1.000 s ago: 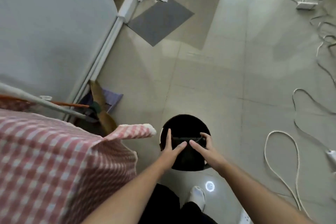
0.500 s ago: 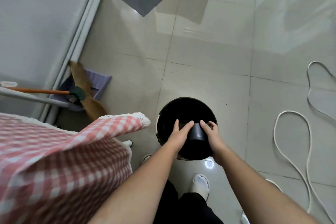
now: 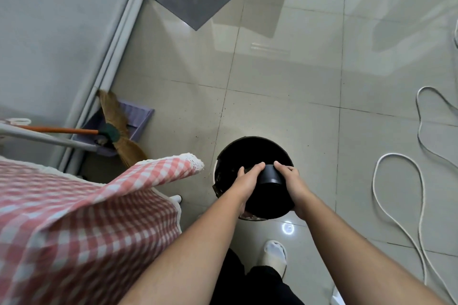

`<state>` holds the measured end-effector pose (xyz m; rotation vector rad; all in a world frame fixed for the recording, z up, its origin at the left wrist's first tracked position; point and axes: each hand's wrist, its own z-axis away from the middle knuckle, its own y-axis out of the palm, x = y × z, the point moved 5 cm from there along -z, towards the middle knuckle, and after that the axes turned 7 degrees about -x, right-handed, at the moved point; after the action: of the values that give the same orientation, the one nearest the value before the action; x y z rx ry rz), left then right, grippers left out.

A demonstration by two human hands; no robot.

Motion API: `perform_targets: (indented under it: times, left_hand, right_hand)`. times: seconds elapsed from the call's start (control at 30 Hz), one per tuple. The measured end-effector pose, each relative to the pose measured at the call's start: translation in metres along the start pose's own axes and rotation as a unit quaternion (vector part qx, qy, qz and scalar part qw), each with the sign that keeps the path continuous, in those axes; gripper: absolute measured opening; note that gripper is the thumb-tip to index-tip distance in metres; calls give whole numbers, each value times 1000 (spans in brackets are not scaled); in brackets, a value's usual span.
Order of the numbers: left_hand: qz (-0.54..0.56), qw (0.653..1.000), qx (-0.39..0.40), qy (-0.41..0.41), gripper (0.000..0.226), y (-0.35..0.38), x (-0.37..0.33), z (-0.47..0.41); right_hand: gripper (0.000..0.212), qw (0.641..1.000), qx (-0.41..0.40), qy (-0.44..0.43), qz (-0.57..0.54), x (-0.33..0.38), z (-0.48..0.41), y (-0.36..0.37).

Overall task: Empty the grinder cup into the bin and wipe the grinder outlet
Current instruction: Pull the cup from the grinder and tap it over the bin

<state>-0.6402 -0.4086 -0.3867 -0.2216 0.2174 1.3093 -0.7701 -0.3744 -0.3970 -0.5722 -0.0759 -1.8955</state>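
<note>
black grinder cup point(image 3: 269, 174), black bin point(image 3: 247, 151), unlabelled

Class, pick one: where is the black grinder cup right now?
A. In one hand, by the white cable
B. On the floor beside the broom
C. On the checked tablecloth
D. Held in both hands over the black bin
D: the left hand and right hand grip the grinder cup from either side above the open bin.

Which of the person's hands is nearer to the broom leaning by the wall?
Left. The left hand holds the grinder cup on the side facing the broom; the right hand holds the far side.
</note>
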Motion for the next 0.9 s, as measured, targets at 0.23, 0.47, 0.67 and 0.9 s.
perform_targets:
  times: [0.23,0.47,0.67,0.9]
  left_hand:
    - [6,1000,-4,-8,89,0,-4,-2]
    - [26,998,17,-53,106,-8,9,13]
    - [-46,995,2,93,105,-33,-7,60]
    - [-114,960,42,252,108,-56,-36,152]
  right_hand:
    - [58,1000,-2,-9,11,9,0,1]
    - [62,998,-7,-18,56,9,12,4]
    - [79,988,48,-85,122,30,65,-4]
    - [97,960,153,-181,147,73,157,-31]
